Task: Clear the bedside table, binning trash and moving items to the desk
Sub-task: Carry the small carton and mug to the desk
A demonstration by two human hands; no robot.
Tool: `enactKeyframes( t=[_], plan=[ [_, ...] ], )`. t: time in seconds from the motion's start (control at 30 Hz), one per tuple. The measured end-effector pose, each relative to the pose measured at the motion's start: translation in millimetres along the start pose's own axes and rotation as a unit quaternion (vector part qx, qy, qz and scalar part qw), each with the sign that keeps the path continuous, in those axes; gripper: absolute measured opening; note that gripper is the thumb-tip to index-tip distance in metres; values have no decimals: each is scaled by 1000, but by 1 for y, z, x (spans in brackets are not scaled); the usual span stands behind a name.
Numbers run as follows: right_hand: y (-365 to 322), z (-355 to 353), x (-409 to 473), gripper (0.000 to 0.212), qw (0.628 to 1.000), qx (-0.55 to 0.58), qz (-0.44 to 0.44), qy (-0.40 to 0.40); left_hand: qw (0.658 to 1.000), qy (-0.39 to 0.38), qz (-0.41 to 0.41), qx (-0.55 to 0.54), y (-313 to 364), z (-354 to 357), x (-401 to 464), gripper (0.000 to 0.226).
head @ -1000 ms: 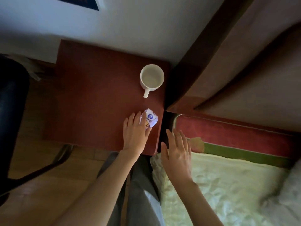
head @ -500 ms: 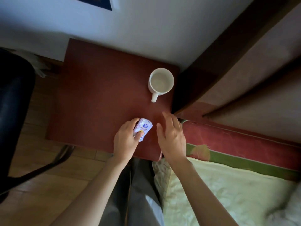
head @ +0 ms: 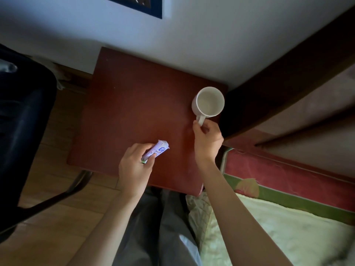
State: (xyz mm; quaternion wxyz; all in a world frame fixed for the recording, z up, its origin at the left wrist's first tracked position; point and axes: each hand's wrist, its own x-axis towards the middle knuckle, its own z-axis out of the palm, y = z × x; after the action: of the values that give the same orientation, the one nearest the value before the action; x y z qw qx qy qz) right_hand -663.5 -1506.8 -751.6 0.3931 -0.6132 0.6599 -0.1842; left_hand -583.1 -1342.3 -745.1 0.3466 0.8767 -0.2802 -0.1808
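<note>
A red-brown bedside table (head: pixel 134 112) stands against the white wall. My left hand (head: pixel 134 166) is closed around a small crumpled white and purple wrapper (head: pixel 160 148) just above the table's front part. An empty white mug (head: pixel 209 102) stands upright near the table's right edge. My right hand (head: pixel 207 139) has its fingers closed on the mug's handle, which points toward me.
A black chair (head: pixel 21 116) stands to the left on the wooden floor (head: pixel 53 237). A bed with a pale quilt (head: pixel 269 231) and a dark wooden headboard (head: pixel 288 70) lies to the right. My legs are below the table's front edge.
My left hand has picked up the wrapper and drawn it left, toward me. My right hand has moved from beside the bed to the mug's handle and closed on it.
</note>
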Motion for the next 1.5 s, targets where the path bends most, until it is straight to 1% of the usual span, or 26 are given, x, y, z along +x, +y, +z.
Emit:
enactKeyframes(
  t=[0.07, 0.17, 0.37, 0.43, 0.53, 0.63, 0.77, 0.83, 0.93, 1.1, 1.27, 1.4, 1.5],
  plan=[
    [-1, -5, 1, 13, 998, 51, 24, 11, 1000, 3, 1, -13, 1, -3, 1, 24],
    [-5, -16, 5, 13, 996, 84, 8, 16, 1000, 5, 2, -18, 6, -6, 1, 27],
    [-24, -41, 10, 3, 995, 84, -55, -26, 999, 16, 3, -29, 25, -22, -1, 25],
    [-31, -55, 0, 5, 994, 64, -80, -44, 999, 28, 7, -36, 37, -34, -4, 24],
    [-49, -83, -23, 7, 989, 32, -131, -57, 997, 47, -3, -68, 61, -60, -10, 22],
    [-80, -117, -50, 8, 983, 29, -165, -74, 987, 73, -52, -132, 90, -94, -18, 24],
    [-115, -158, -88, 11, 961, 18, -255, -107, 975, 109, -77, -176, 122, -149, -37, 28],
    [-130, -172, -107, 10, 951, 13, -281, -131, 969, 120, -83, -198, 133, -178, -50, 30],
    [-152, -189, -135, 10, 935, 7, -313, -165, 963, 141, -90, -210, 145, -220, -75, 29],
    [-186, -203, -192, 10, 920, 6, -316, -232, 961, 183, -95, -185, 145, -283, -130, 26],
    [-203, -207, -263, 10, 898, -12, -359, -255, 953, 239, -106, -155, 135, -333, -208, 26],
    [-206, -209, -328, 10, 878, -8, -396, -269, 933, 280, -138, -180, 108, -364, -280, 26],
    [-206, -209, -382, 12, 868, 14, -404, -289, 916, 310, -151, -207, 85, -391, -333, 29]
  ],
)
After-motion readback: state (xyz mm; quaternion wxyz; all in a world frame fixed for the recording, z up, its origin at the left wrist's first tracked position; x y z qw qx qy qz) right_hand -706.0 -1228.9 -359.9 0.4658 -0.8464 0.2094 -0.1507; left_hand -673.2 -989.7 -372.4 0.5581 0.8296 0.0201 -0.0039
